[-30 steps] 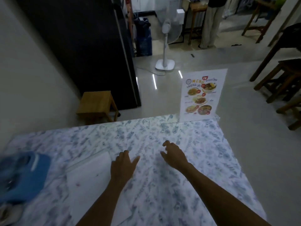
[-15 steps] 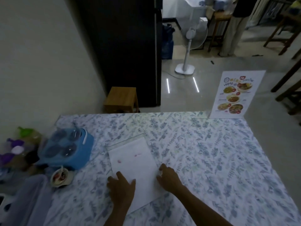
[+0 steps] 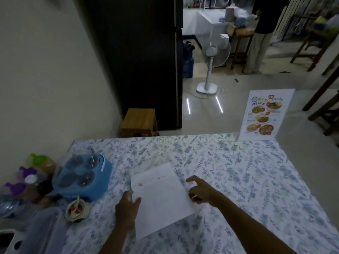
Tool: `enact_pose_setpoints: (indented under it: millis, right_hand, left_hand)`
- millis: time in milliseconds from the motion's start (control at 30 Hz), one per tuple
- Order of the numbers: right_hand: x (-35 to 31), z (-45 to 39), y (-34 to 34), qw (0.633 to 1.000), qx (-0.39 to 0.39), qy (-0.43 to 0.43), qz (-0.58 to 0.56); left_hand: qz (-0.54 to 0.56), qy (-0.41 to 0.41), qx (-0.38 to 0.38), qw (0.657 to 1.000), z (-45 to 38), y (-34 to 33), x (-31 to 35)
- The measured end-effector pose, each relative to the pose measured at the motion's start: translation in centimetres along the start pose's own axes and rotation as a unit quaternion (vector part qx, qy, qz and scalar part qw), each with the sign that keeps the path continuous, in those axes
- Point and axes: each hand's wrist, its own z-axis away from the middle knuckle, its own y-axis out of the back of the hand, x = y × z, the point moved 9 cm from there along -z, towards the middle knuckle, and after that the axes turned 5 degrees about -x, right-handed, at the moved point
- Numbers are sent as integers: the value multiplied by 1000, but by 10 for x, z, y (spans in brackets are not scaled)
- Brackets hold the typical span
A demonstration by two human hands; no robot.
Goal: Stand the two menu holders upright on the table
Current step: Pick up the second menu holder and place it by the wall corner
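Both hands [image 3: 128, 208] gripping flat menu holder [image 3: 161, 198]

- The desk [image 3: 229, 180] is covered by a pale cloth printed with blue-grey leaf sprigs.
- One menu holder [image 3: 266, 114] stands upright at the far right corner, its printed food pictures facing the camera.
- A second menu holder [image 3: 161, 200] lies flat near the middle, blank white side up with faint pink marks; both hands touch its edges.
- A blue condiment caddy [image 3: 82, 177] with clear domed lids sits at the left.
- A small bowl [image 3: 76, 210] with a spoon rests just in front of the caddy.
- Bottles with green and purple caps [image 3: 27, 173] crowd the far left edge, blurred.
- A translucent container [image 3: 45, 230] sits at the near left corner.
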Motion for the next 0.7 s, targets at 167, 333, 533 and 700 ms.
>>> enact_pose_setpoints:
  millis: [167, 333, 533, 700]
  right_hand:
    - [-66, 10, 11, 994, -53, 77, -55]
    - [-118, 20, 11, 986, -74, 139, -61]
    - [-169, 20, 14, 972, 75, 222, -6]
    - [-194, 10, 15, 946, 189, 249, 83]
  left_hand:
    - [94, -23, -57, 994, -26, 40, 16]
    - [139, -58, -102, 983, -32, 70, 41]
    - [112, -128, -70, 983, -46, 97, 67]
    - [101, -130, -26, 986, -71, 104, 78]
